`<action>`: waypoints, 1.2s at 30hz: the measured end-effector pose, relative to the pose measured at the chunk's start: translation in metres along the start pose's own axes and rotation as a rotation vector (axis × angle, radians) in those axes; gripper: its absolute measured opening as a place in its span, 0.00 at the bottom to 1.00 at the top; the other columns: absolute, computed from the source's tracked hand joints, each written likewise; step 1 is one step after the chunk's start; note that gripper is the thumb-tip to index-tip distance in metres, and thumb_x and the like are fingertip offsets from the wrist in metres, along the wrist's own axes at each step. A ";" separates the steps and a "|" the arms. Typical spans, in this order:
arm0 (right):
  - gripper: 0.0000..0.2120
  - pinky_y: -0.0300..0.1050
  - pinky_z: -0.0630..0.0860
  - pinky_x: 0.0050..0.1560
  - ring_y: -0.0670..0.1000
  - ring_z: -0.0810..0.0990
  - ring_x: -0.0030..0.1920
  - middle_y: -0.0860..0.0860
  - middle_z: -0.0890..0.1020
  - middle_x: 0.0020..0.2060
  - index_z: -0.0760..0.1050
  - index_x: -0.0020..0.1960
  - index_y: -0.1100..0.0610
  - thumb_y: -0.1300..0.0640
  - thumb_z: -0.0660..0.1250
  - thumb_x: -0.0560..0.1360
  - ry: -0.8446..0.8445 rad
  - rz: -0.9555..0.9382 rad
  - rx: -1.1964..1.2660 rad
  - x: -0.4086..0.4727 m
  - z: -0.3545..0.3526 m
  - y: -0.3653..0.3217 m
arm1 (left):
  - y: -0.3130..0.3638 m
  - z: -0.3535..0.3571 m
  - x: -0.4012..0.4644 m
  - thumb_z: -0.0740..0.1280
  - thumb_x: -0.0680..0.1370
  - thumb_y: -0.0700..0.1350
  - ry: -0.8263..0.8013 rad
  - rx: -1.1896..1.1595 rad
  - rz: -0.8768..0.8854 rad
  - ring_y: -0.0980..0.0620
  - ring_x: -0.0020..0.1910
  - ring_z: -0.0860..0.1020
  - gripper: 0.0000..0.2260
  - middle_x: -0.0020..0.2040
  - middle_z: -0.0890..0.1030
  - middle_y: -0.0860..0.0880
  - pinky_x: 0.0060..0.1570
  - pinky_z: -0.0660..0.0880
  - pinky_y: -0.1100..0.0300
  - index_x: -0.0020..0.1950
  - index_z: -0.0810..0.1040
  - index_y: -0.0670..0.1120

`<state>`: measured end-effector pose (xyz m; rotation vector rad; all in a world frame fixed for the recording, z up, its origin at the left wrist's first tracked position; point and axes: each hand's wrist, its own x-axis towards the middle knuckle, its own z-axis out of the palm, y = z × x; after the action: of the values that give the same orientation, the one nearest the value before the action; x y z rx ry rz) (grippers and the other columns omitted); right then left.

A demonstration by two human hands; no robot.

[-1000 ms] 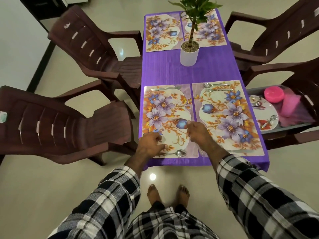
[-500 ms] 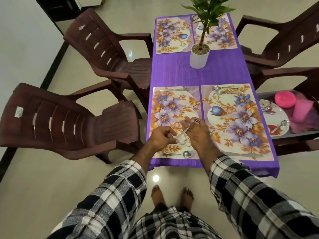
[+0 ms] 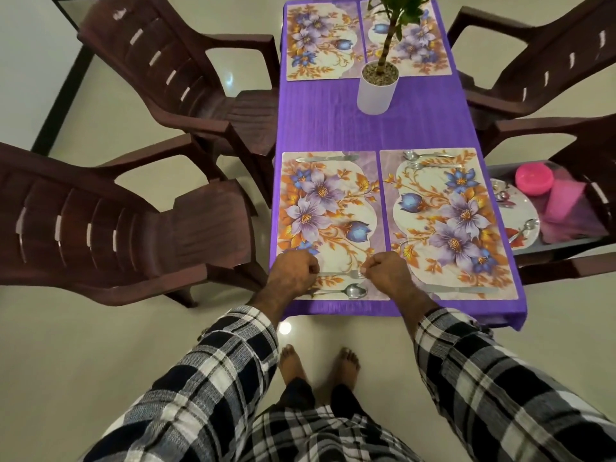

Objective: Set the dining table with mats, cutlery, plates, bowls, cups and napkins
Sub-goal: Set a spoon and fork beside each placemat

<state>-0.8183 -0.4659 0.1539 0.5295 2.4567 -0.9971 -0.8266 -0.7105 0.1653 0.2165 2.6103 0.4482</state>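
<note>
We pinch slim steel fork (image 3: 340, 274) at both ends: left hand (image 3: 293, 274) grip curled on handle, right hand (image 3: 386, 273) on tines. Fork lies crosswise, tines rightward, on near-left floral placemat (image 3: 328, 221), just above steel spoon (image 3: 346, 291).

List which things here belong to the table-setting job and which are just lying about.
Job: fork, pinched by left hand and right hand; spoon; near-left mat; knife; white plate; pink bowl; pink cup.
Lying about: potted plant; brown chairs.
</note>
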 end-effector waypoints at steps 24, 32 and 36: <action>0.13 0.45 0.78 0.45 0.55 0.83 0.42 0.54 0.85 0.40 0.83 0.44 0.60 0.49 0.72 0.77 0.133 0.071 0.044 -0.024 -0.053 0.020 | 0.021 -0.038 0.011 0.72 0.80 0.56 0.056 -0.031 0.106 0.46 0.55 0.80 0.14 0.58 0.84 0.48 0.54 0.80 0.50 0.60 0.83 0.50; 0.11 0.51 0.83 0.49 0.57 0.85 0.44 0.54 0.87 0.42 0.85 0.46 0.57 0.50 0.70 0.75 0.280 0.011 0.106 -0.023 -0.135 0.088 | 0.149 -0.014 0.030 0.71 0.80 0.54 0.144 0.002 0.217 0.43 0.51 0.81 0.10 0.51 0.84 0.46 0.48 0.78 0.53 0.52 0.84 0.48; 0.10 0.48 0.78 0.48 0.60 0.83 0.45 0.56 0.86 0.43 0.85 0.47 0.59 0.53 0.70 0.76 0.317 -0.025 0.075 -0.010 -0.199 0.153 | 0.245 0.011 0.045 0.71 0.79 0.52 0.149 -0.024 0.222 0.43 0.50 0.81 0.08 0.51 0.85 0.46 0.49 0.79 0.51 0.51 0.84 0.48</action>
<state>-0.7835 -0.2216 0.2023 0.7322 2.7155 -1.0900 -0.8430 -0.4680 0.2222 0.4848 2.7360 0.5920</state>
